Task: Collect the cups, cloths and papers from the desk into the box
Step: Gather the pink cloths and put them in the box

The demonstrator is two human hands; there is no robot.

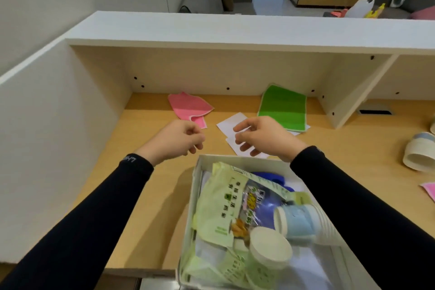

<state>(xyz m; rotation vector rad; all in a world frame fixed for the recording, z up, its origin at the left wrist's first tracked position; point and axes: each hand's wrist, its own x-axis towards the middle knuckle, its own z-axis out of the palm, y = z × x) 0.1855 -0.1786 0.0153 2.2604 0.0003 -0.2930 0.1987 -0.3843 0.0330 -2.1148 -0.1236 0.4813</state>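
1. Nearest, the white cardboard box (196, 198) on the wooden counter (150, 195) already holds pale paper cups (270, 246), a blue cup (297, 220) and green printed bags (219, 209).
2. Beyond it, the left hand (180, 138) hovers loosely curled, holding nothing; the right hand (263, 135) hangs with fingers (242, 127) spread, empty, above white paper sheets (229, 123).
3. Still out: pink cloth (189, 107), green cloth (283, 107), stacked cups (417, 152) far right. Roughly halfway, I'd judge.
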